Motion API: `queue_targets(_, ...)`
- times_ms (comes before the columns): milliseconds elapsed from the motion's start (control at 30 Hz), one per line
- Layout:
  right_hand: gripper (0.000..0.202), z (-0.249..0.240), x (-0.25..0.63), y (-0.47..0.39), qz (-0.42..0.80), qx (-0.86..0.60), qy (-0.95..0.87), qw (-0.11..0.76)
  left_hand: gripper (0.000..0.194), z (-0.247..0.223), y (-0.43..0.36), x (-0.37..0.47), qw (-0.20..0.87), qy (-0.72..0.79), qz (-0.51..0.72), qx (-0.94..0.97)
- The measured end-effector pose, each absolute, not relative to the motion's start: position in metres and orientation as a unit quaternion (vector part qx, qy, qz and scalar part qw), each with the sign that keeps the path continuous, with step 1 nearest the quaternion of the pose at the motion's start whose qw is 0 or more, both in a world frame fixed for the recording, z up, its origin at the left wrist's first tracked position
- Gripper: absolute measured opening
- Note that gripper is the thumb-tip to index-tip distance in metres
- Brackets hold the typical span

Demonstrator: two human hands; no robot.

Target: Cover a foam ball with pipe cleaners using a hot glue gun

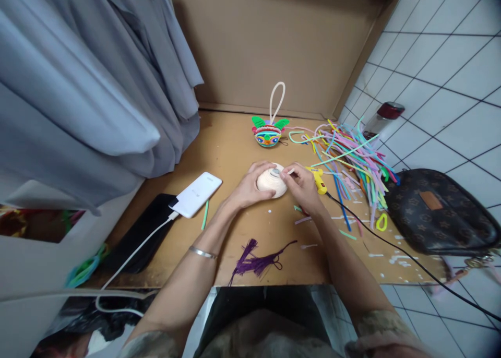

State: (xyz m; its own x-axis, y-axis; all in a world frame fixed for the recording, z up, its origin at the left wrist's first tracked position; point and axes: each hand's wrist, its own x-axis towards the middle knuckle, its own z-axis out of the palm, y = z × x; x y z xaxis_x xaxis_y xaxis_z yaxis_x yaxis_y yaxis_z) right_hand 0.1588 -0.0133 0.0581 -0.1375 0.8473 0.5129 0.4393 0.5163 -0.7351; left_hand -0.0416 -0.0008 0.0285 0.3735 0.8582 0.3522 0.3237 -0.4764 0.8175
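Observation:
My left hand (250,185) is wrapped round a cream-coloured ball (271,185) that looks wound with pipe cleaner, with a small grey opening near its top. At the ball's right side, my right hand (303,186) pinches the end of a white pipe cleaner (291,171). Just beyond the right hand lies a yellow glue gun (320,181), its black cord running to the lower right. Behind the ball sits a colourful animal-head ornament (267,133) with green ears and a white loop standing up from it.
A heap of coloured pipe cleaners (356,159) spreads along the right, by a bottle (385,117) and a brown patterned bag (442,212). Purple tassels (258,263) lie at the front. On the left are a white power bank (198,193) with its cable, a black phone-like slab (136,243) and a grey curtain (97,76).

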Motion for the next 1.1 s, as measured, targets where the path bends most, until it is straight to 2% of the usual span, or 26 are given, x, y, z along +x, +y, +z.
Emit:
queue_targets(200,0.017,0.057,0.158,-0.014,0.190,-0.415,-0.747,0.484,0.076,0.031,-0.003,-0.041,0.340,0.380,0.406,0.759)
queue_targets(333,0.022,0.055,0.160,-0.012,0.190,-0.412,-0.754,0.475,0.075,0.033,-0.005,-0.042,0.345,0.377,0.406,0.758)
queue_targets(667,0.030,0.055,0.161,-0.011,0.225,-0.396,-0.761,0.462,0.047,0.026,0.003,-0.043,0.380,0.377,0.452,0.714)
queue_targets(1100,0.018,0.057,0.159,-0.015,0.204,-0.363,-0.794,0.442,0.044,0.026,0.004,-0.039,0.395,0.393,0.490,0.670)
